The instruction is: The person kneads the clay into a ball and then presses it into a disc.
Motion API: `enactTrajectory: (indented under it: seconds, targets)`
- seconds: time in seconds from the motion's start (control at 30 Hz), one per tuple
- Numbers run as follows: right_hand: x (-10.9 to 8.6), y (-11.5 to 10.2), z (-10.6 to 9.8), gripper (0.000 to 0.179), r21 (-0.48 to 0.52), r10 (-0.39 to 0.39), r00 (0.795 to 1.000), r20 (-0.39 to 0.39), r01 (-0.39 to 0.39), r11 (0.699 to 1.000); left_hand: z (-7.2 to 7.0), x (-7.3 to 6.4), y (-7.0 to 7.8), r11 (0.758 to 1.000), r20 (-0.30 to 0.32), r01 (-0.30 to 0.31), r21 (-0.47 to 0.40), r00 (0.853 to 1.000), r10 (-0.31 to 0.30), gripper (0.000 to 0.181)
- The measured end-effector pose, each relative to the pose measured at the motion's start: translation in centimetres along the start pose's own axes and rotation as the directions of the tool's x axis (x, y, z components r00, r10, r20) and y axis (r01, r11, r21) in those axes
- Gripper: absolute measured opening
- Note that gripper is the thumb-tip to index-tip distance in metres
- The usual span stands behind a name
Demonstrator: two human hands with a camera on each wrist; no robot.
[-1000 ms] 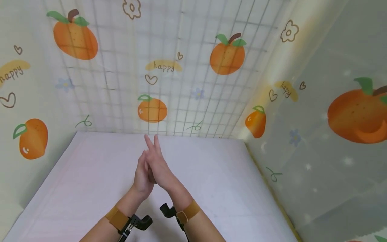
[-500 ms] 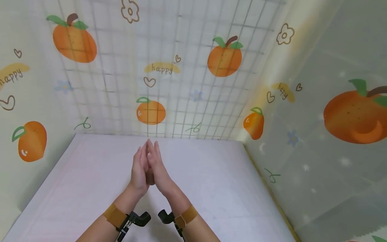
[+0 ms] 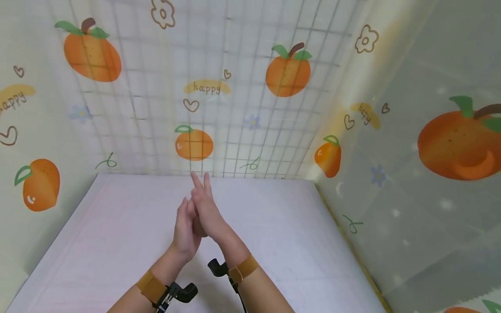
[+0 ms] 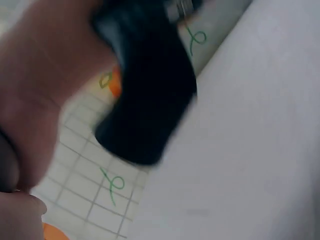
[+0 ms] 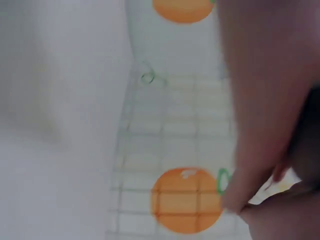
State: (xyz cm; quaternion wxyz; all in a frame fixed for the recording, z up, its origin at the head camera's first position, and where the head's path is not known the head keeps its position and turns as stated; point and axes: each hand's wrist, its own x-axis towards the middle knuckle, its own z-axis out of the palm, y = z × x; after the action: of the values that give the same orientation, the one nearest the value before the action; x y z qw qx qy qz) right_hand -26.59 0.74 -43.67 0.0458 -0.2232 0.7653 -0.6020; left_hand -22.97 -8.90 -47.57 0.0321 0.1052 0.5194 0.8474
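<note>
Between my two palms sits a brown, rounded lump (image 3: pixel 199 227), mostly covered by the hands; its material is hard to tell. My left hand (image 3: pixel 186 234) presses on it from the left with fingers pointing up and away. From the other side my right hand (image 3: pixel 209 214) lies against it, its fingers extended and reaching further forward than the left ones. A dark part of the lump (image 4: pixel 7 165) shows at the edge of the left wrist view. The right wrist view also catches a dark piece of the lump (image 5: pixel 307 145), blurred, beside the palm.
Below the hands spreads a white tabletop (image 3: pixel 274 234). A translucent curtain (image 3: pixel 242 95) printed with oranges hangs over a wire grid behind it and along the sides. Black camera mounts (image 3: pixel 184 293) on brown straps sit at both wrists, close to each other.
The palms came level half a second ago; now the right hand has slid forward and the left back again, as one second ago. The lump stays between them.
</note>
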Motion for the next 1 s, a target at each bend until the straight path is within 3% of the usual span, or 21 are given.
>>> enactTrajectory:
  seconds: [0.1,0.3,0.5,0.7,0.83,1.0]
  targets:
    - [0.1,1.0,0.0,0.066,0.005,0.014,1.000,-0.013,-0.014,1.000,-0.1,-0.2,0.2,1.000,0.007,-0.006,0.012,1.000,0.006,0.074]
    - [-1.4,1.7,0.9,0.067,0.068,0.009,0.997,0.077,-0.014,0.998,-1.0,-0.1,1.0,0.999,-0.021,0.004,0.042,1.000,-0.003,0.079]
    - [-2.4,0.1,0.6,0.068,0.079,-0.034,0.996,0.083,0.027,0.997,-1.0,0.7,0.7,0.998,-0.006,-0.004,0.060,1.000,0.004,0.074]
    - [-1.2,-1.4,-0.4,0.071,-0.012,-0.036,0.998,0.058,0.037,0.999,0.1,0.2,-0.6,0.999,0.008,-0.018,0.045,1.000,0.017,0.062]
    - [-0.2,-0.3,-0.6,0.068,-0.002,-0.021,0.999,0.024,0.021,1.000,0.5,0.2,0.1,0.996,0.014,-0.045,0.074,0.999,0.044,0.067]
    - [-0.9,1.3,0.2,0.064,0.059,0.015,0.998,0.061,-0.019,0.998,-0.3,0.8,1.2,0.994,-0.021,-0.065,0.084,0.998,0.067,0.072]
